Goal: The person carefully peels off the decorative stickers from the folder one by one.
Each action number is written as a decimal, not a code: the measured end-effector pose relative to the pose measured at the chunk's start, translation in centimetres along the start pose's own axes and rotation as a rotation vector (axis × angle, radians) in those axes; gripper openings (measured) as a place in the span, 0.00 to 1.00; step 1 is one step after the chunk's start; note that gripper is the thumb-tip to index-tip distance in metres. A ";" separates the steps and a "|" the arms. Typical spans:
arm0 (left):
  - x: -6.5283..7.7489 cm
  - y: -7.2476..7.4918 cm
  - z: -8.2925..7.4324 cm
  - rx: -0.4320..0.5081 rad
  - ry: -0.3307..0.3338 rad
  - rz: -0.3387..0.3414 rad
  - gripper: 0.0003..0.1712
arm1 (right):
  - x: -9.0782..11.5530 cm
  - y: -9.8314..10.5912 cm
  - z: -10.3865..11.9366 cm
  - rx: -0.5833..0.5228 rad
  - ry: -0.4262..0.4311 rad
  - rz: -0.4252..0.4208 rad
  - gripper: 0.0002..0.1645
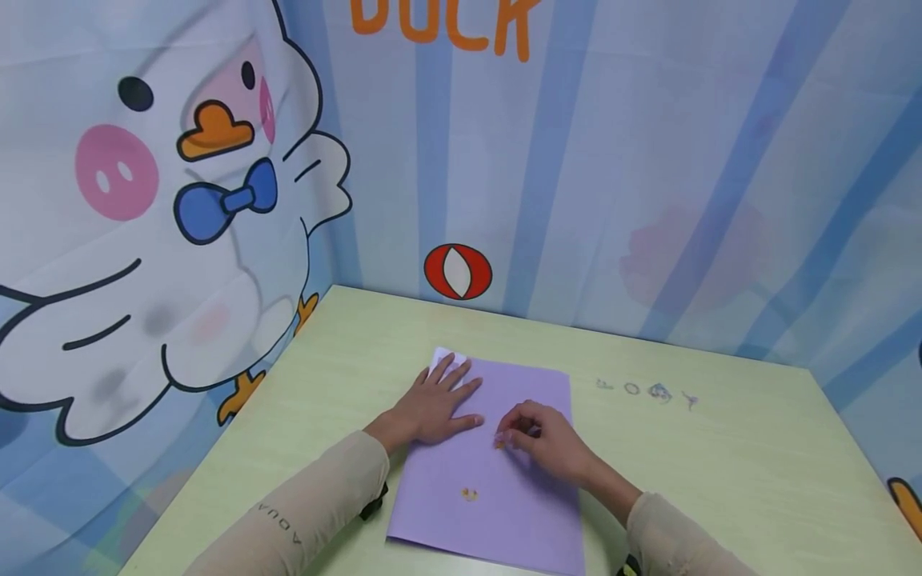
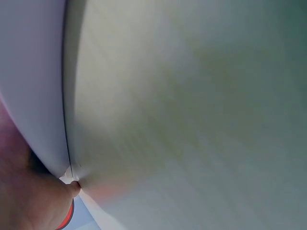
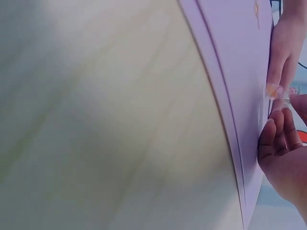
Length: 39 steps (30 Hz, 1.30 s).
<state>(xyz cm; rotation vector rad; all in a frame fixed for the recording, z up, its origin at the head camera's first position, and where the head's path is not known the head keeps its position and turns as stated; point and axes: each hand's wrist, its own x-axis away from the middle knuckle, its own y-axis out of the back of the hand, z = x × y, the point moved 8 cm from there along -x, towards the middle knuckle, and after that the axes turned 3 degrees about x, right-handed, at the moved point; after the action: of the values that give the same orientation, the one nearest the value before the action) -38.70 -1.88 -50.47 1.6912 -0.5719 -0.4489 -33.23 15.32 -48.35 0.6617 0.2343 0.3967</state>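
A purple sheet of folded paper or card [image 1: 504, 520] lies on the pale table. My left hand [image 1: 435, 410] rests flat on its upper left part, fingers spread. Over the middle of the sheet my right hand [image 1: 547, 444] pinches a small clear sticker-like piece [image 3: 274, 91] with orange and pink on it, between thumb and forefinger. Lower on the sheet sits a small yellow-orange mark or sticker [image 1: 470, 494]. In the left wrist view the left hand [image 2: 38, 203] shows only in part, beside the purple sheet's edge [image 2: 33, 72].
Right of the sheet, several small letter-shaped pieces [image 1: 631, 389] lie in a row on the table [image 1: 720, 480]. A white slip [image 1: 446, 356] shows under the sheet's top left corner. A printed duck cloth [image 1: 576, 200] hangs behind the table.
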 end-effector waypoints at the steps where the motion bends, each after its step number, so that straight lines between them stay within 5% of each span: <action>1: 0.0 0.0 0.0 0.001 -0.001 0.000 0.45 | 0.0 0.2 -0.1 -0.005 -0.011 -0.004 0.07; 39: 0.1 0.1 -0.1 -0.007 -0.017 0.000 0.46 | 1.2 3.0 -2.1 0.078 -0.141 -0.084 0.05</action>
<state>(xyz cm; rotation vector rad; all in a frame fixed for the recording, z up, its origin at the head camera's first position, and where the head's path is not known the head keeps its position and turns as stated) -38.58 -1.90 -50.35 1.6818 -0.5820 -0.4657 -33.74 19.13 -48.19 0.7510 0.1432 0.2603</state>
